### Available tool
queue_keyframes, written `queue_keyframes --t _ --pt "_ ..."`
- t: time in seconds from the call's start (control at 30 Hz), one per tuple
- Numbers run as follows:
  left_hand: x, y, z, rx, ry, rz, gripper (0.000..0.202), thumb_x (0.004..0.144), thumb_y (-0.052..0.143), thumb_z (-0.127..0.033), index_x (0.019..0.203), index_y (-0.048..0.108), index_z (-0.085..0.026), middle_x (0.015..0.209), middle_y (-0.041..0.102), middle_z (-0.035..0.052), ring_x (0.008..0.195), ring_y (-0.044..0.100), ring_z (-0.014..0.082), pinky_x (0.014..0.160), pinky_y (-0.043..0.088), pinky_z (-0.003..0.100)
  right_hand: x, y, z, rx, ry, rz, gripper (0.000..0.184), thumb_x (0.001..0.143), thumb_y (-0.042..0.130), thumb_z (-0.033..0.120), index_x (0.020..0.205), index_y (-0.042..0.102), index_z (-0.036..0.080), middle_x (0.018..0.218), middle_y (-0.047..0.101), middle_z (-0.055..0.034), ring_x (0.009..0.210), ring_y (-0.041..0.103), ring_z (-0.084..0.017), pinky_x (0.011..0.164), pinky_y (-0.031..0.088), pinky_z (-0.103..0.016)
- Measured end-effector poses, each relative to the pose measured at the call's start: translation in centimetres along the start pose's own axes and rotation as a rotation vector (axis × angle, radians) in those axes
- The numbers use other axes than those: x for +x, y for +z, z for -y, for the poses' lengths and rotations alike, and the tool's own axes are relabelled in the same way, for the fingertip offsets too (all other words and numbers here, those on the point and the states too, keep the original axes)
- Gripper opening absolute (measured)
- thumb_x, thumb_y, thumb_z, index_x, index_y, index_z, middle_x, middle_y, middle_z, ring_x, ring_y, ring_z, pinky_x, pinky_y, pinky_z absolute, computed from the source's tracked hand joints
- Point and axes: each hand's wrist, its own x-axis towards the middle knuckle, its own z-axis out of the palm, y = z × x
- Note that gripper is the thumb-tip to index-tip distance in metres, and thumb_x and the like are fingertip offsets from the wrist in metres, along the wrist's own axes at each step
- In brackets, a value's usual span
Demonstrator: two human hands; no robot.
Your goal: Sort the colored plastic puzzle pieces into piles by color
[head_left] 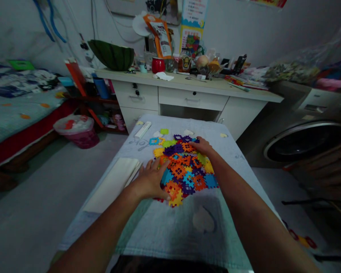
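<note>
A heap of plastic interlocking building tiles [178, 170] in orange, blue, purple, yellow and red lies on the cloth-covered table [230, 201]. My left hand [152, 180] rests against the left side of the heap, its fingers spread and its thumb towards me. At the far right edge of the pile is my right hand [201, 146], fingers stretched out and touching the purple and orange tiles. A loose blue tile frame [154, 141] and a lime green tile [164, 131] lie at the far left of the heap.
A folded cream cloth or paper [113, 184] lies on the table's left side, with a white remote-like object [143, 130] beyond it. Behind stands a white desk [187, 99] bearing a cut watermelon [112, 56]. A pink bin [83, 138] is left, a washing machine [298, 129] right.
</note>
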Motion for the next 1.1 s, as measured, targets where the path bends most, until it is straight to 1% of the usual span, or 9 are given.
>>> queue_keyframes --t 0.1,0.17,0.33,0.47,0.6,0.7,0.8,1.0,1.1 --pt "-0.7 1.6 0.6 -0.026 -0.006 0.020 0.140 0.042 0.082 -0.061 0.156 0.007 -0.030 0.164 -0.001 0.0179 0.146 0.003 0.0491 0.110 0.020 0.068 -0.6 0.3 0.7 -0.011 0.025 0.026 0.085 0.075 0.057 0.072 0.142 0.046 0.021 0.141 0.053 -0.0170 0.126 0.051 -0.037 0.102 0.040 -0.050" --pt "-0.7 2.8 0.7 -0.022 0.008 -0.012 0.138 0.043 0.081 -0.062 0.156 0.009 -0.031 0.164 -0.004 0.0176 0.147 0.000 0.0482 0.111 0.015 0.068 -1.1 0.3 0.9 -0.001 0.001 0.033 0.084 0.075 0.060 0.070 0.142 0.046 0.021 0.140 0.053 -0.0168 0.127 0.051 -0.037 0.103 0.040 -0.050" --pt "0.4 4.9 0.6 -0.043 0.039 -0.200 0.124 0.053 0.080 -0.061 0.155 0.017 -0.028 0.163 0.005 0.0187 0.148 0.008 0.0426 0.115 0.012 0.062 -2.2 0.5 0.8 0.137 -0.079 0.032 0.080 0.075 0.064 0.062 0.139 0.047 0.017 0.137 0.055 -0.0169 0.122 0.055 -0.030 0.101 0.043 -0.041" --pt "1.7 5.9 0.5 -0.096 0.082 -0.383 0.114 0.059 0.078 -0.057 0.153 0.022 -0.025 0.161 0.014 0.0201 0.147 0.016 0.0404 0.114 0.019 0.058 -2.6 0.7 0.5 0.295 -0.130 0.069 0.068 0.078 0.062 0.060 0.130 0.053 0.017 0.119 0.066 -0.0114 0.104 0.063 -0.024 0.090 0.048 -0.035" --pt "2.9 6.3 0.5 -0.144 0.094 -0.444 0.114 0.057 0.080 -0.055 0.152 0.024 -0.023 0.159 0.015 0.0208 0.146 0.019 0.0412 0.114 0.024 0.054 -2.9 0.5 0.9 0.284 -0.178 0.043 0.051 0.076 0.066 0.055 0.111 0.063 0.019 0.106 0.069 -0.0076 0.092 0.064 -0.022 0.082 0.049 -0.033" --pt "3.5 6.0 0.3 -0.165 0.101 -0.443 0.113 0.057 0.080 -0.052 0.151 0.024 -0.025 0.159 0.016 0.0187 0.146 0.020 0.0401 0.113 0.027 0.054 -3.3 0.3 1.5 0.301 -0.219 0.088 0.040 0.077 0.066 0.050 0.102 0.065 0.019 0.099 0.070 -0.0057 0.086 0.063 -0.020 0.077 0.049 -0.030" --pt "4.1 5.7 0.2 -0.182 0.111 -0.445 0.112 0.057 0.081 -0.049 0.151 0.025 -0.025 0.159 0.015 0.0192 0.145 0.023 0.0399 0.112 0.029 0.054 -3.9 0.3 2.1 0.332 -0.224 0.137 0.039 0.078 0.065 0.049 0.103 0.065 0.019 0.094 0.070 -0.0049 0.085 0.063 -0.020 0.075 0.049 -0.030" --pt "4.8 5.7 0.1 -0.218 0.201 -0.499 0.109 0.056 0.082 -0.048 0.148 0.031 -0.020 0.157 0.017 0.0194 0.144 0.023 0.0397 0.115 0.027 0.054 -5.1 0.3 2.4 0.413 -0.283 0.137 0.036 0.077 0.068 0.043 0.105 0.066 0.020 0.094 0.070 -0.0027 0.083 0.063 -0.018 0.076 0.050 -0.029" --pt "5.1 5.8 0.1 -0.232 0.233 -0.542 0.100 0.060 0.079 -0.039 0.147 0.033 -0.021 0.157 0.018 0.0168 0.144 0.023 0.0372 0.117 0.025 0.052 -5.6 0.0 2.6 0.447 -0.324 0.158 0.036 0.075 0.070 0.039 0.105 0.066 0.019 0.094 0.070 -0.0022 0.082 0.063 -0.018 0.077 0.050 -0.030"
